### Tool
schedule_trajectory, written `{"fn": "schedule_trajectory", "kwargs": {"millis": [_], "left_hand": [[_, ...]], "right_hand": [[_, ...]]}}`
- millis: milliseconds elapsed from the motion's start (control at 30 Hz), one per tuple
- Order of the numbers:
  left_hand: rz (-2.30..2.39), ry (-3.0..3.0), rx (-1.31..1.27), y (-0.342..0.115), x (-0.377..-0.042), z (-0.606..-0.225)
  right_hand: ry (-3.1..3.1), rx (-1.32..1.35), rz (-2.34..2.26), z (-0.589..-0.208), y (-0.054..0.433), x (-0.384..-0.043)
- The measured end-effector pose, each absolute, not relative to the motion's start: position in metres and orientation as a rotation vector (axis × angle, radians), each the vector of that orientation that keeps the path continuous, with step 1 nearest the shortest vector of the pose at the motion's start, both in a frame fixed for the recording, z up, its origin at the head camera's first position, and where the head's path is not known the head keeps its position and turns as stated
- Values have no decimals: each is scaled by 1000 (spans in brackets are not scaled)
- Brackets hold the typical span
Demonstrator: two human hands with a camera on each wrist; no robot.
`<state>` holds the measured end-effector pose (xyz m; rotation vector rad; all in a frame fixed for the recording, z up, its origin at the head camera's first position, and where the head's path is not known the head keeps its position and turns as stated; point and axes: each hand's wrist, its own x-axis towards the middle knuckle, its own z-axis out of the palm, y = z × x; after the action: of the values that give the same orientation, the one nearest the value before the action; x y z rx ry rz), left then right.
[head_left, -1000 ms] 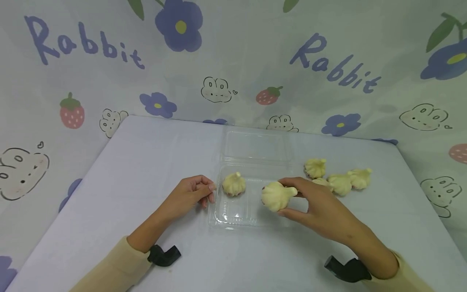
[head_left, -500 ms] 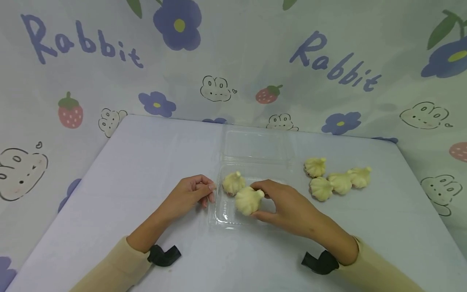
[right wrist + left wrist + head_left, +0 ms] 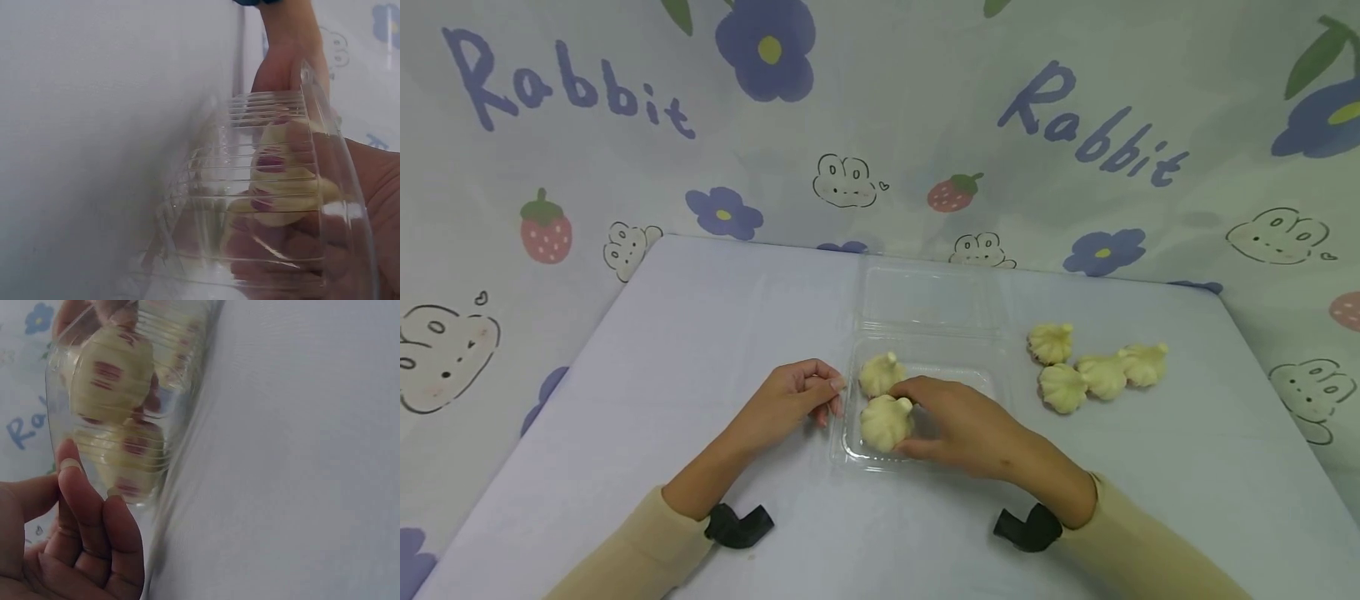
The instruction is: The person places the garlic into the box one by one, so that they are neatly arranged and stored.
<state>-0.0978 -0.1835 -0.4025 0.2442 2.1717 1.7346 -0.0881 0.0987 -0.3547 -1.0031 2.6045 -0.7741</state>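
Note:
In the head view, my right hand (image 3: pixel 962 425) holds a garlic bulb (image 3: pixel 886 423) between thumb and fingers, low in the front left part of a clear plastic clamshell box (image 3: pixel 958 457). Just behind it sits another garlic bulb (image 3: pixel 882 375) inside the box. My left hand (image 3: pixel 793 398) pinches the box's left rim between thumb and fingertips. Through the ribbed wall in the left wrist view, both bulbs show reddish marks, and the left fingers (image 3: pixel 81 487) lie against the edge. The right wrist view shows the held bulb (image 3: pixel 284 187) blurred behind the plastic.
Several more garlic bulbs (image 3: pixel 1063 387) lie grouped on the white table (image 3: pixel 700 317), right of the box. The box's lid (image 3: pixel 928 296) lies folded open toward the back. A printed cloth (image 3: pixel 895 108) hangs behind the table.
My right hand has carried its garlic bulb leftward and down into the box, in front of the first bulb. My left hand has stayed at the rim.

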Motion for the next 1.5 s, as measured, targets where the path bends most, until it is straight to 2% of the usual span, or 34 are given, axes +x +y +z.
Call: {"fn": "schedule_trajectory", "kwargs": {"millis": [1500], "left_hand": [[1730, 2187, 239, -182, -95, -405]], "right_hand": [[2601, -983, -715, -374, 89, -90]]}}
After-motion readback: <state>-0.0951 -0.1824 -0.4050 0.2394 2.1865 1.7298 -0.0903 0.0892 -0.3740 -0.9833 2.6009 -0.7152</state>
